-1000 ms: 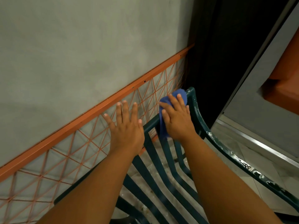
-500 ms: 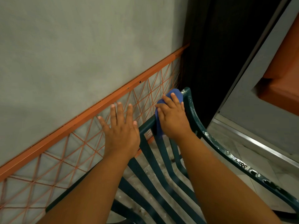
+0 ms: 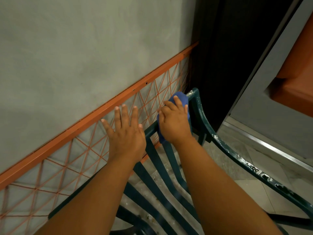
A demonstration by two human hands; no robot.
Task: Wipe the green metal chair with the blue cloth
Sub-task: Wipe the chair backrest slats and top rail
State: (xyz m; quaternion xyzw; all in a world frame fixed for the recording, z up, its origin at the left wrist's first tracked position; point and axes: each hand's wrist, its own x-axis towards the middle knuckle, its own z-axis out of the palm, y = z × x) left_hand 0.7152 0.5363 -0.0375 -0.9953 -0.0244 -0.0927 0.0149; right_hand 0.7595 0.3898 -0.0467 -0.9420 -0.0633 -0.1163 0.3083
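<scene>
The green metal chair (image 3: 220,146) is seen from above, its paint chipped white along the right frame. A blue cloth (image 3: 180,97) lies over the top rail of the backrest, close to the right corner. My right hand (image 3: 174,122) holds the cloth down on the rail, fingers bent over it, and a fold hangs below my palm. Just to its left, my left hand (image 3: 126,133) rests on the same rail with fingers spread straight, holding nothing.
An orange wire lattice (image 3: 71,160) with an orange top bar runs along the grey wall (image 3: 76,48) right behind the chair. A dark opening (image 3: 228,56) and a grey door frame (image 3: 271,73) stand to the right. Pale floor tiles show under the slats.
My right hand has slid the cloth along the top rail toward the right corner. My left hand has kept its place on the rail.
</scene>
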